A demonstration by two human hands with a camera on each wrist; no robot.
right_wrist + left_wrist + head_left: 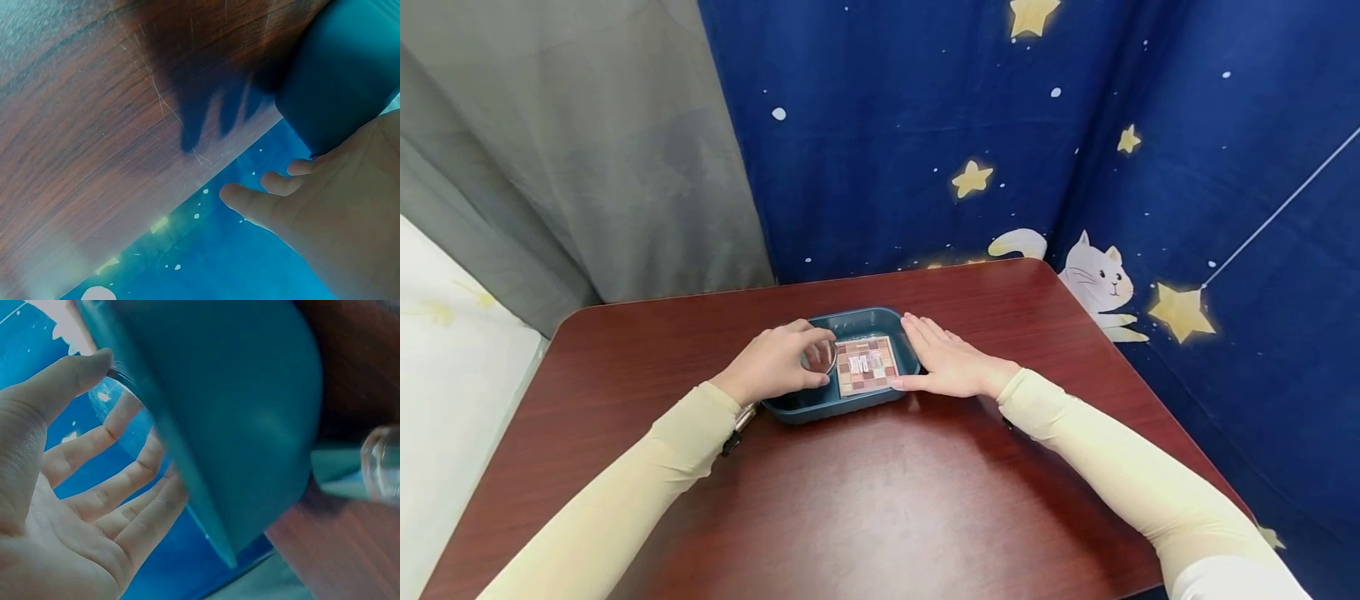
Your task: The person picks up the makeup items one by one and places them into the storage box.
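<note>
Your left hand holds a clear round object with a dark edge, thumb and fingers curved around its sides, the gap only as wide as the object. You have it at the left part of the blue-green tray, just beside the colour palette; whether it touches the tray floor you can't tell. The palette lies flat inside the tray, its small squares in browns, pinks and creams. Your right hand grips nothing: its fingers are straight and lie along the tray's right end, the thumb near the palette's corner. The tray sits on the reddish-brown table, before a blue star-patterned curtain.
</note>
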